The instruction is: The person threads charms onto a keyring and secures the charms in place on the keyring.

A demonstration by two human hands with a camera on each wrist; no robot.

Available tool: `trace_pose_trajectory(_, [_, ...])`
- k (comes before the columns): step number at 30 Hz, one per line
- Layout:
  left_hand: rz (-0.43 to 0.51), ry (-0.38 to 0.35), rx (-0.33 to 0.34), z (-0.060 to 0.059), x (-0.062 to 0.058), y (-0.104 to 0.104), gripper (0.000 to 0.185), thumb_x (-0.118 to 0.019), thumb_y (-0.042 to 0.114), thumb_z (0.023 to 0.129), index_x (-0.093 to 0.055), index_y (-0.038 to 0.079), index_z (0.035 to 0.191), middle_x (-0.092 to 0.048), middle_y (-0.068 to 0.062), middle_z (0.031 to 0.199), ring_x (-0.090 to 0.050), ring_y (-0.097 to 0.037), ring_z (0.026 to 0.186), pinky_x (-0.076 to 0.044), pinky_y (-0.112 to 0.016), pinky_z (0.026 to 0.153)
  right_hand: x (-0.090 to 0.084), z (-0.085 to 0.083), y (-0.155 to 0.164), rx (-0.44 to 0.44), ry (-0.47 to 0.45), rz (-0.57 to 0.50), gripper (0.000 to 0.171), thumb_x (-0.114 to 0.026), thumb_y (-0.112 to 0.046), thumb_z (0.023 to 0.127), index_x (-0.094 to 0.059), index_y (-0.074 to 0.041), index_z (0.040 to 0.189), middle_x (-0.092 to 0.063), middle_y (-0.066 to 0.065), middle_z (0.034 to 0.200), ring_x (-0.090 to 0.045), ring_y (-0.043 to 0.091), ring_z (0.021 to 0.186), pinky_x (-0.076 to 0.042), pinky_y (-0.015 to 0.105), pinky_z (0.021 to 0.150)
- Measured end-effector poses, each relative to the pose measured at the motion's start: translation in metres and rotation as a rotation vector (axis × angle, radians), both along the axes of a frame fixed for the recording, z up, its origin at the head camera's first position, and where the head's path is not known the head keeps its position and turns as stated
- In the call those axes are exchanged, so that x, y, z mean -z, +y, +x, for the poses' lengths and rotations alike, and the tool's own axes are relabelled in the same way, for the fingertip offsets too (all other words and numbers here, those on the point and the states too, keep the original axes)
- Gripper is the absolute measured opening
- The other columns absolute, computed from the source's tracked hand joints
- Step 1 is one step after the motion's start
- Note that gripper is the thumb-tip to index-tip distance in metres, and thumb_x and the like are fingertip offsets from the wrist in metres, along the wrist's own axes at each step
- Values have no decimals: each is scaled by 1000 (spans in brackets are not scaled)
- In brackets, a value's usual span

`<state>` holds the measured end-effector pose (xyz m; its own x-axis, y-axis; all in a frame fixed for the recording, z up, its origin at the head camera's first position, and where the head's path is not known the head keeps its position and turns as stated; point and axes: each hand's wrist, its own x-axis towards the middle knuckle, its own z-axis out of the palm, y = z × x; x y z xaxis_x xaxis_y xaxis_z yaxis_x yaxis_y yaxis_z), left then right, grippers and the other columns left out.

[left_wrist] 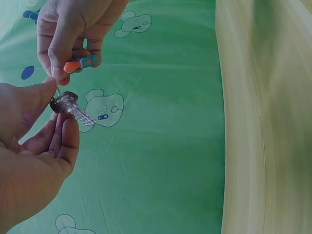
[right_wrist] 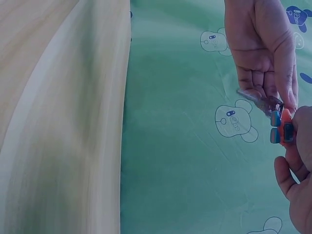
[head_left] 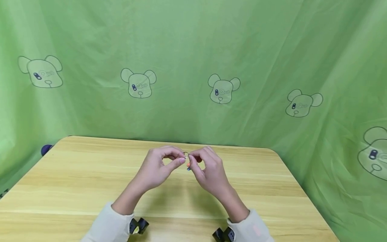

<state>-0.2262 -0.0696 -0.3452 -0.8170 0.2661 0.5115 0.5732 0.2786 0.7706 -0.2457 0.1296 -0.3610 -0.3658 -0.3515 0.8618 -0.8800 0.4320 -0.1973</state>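
A silver metal key (left_wrist: 75, 107) with a dark head hangs at my left hand (head_left: 160, 168), whose thumb and fingers pinch it by the head. A thin metal key ring (head_left: 185, 153) spans the gap between both hands. My right hand (head_left: 211, 171) pinches the ring from the other side, thumb against index finger. Just under the right fingers dangles a small orange and blue figure charm (right_wrist: 282, 127), also seen beside the right thumb in the left wrist view. Both hands are raised above the table, fingertips close together.
The wooden table (head_left: 90, 188) has rounded far corners. Behind it hangs a green curtain (head_left: 181, 40) printed with bear heads. Black wrist cameras (head_left: 138, 226) sit at both sleeves. A dark purple round object (head_left: 46, 149) shows past the table's left edge.
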Motion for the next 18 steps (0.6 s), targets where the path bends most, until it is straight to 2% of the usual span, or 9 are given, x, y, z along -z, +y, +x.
trace_pose_trajectory(5, [-14,11,15,-1,1,-1,5,-75,12,95,-77,16,95,-75,4,99,-68,-10,91,-56,-36,81,1,-1,0,-2,5,6,6,-64,-3,95,-67,-5,92,-64,2,82,-58,16,76,-54,31,63])
trace_pose_trajectory(11, [-24,29,26,-1,2,-2,5,-75,11,94,-77,16,95,-74,7,101,-68,-10,92,-57,-34,82,2,-2,1,-3,-3,7,5,-64,-3,95,-67,-6,92,-64,1,82,-58,15,76,-54,26,66])
trace_pose_trajectory(18, [5,18,36,-1,3,1,3,-76,12,94,-77,15,96,-74,7,100,-68,-11,91,-57,-41,85,1,-2,2,2,1,8,5,-64,-1,93,-68,-5,92,-65,2,83,-60,18,76,-54,26,66])
